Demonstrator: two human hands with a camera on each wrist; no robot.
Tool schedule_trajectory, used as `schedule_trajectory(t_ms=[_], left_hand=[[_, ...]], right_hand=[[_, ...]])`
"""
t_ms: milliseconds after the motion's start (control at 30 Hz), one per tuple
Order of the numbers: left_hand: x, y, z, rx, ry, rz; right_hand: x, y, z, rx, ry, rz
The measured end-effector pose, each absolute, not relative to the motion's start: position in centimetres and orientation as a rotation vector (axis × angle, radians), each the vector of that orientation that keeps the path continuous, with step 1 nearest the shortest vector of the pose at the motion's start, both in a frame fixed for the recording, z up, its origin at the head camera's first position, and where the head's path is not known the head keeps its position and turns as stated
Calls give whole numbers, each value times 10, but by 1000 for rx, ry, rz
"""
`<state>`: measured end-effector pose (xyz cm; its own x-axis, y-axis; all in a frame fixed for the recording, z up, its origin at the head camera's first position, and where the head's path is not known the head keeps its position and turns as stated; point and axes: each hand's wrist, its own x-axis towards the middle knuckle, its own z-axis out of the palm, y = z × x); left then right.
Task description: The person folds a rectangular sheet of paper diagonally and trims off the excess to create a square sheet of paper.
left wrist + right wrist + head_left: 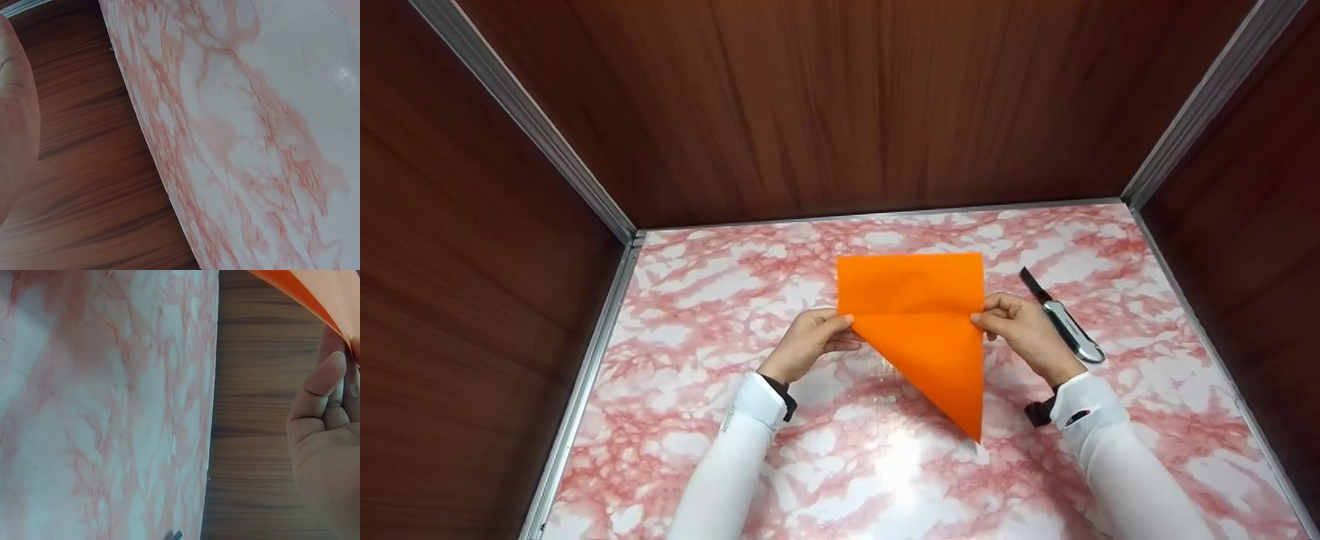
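An orange sheet (911, 285), which looks like paper, is held up between both hands in the head view. Its upper part is a rectangle; below a horizontal crease it narrows to a triangle pointing down at the right. My left hand (810, 341) pinches the left edge at the crease, thumb in front. On the opposite edge, at the same height, my right hand (1024, 330) pinches the sheet. The right wrist view shows that hand's fingers (326, 377) at the layered orange edge. Only part of the left hand (17, 124) appears in the left wrist view.
A utility knife (1072, 330) with its dark blade out lies on the table just right of my right hand. The red-and-white marbled table (697, 420) is bordered by metal strips and dark wood-grain panels (810, 112) at the back and both sides.
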<state>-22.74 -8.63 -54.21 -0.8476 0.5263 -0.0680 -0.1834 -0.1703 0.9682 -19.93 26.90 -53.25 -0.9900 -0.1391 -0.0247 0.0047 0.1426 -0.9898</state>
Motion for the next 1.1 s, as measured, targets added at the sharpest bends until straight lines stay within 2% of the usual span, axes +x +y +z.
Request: schedule_trajectory(t_ms=[1100], left_hand=[[-229,-93,-542,590,1703,2006]], right_hand=[[-198,270,-528,-146,2322,-2027]])
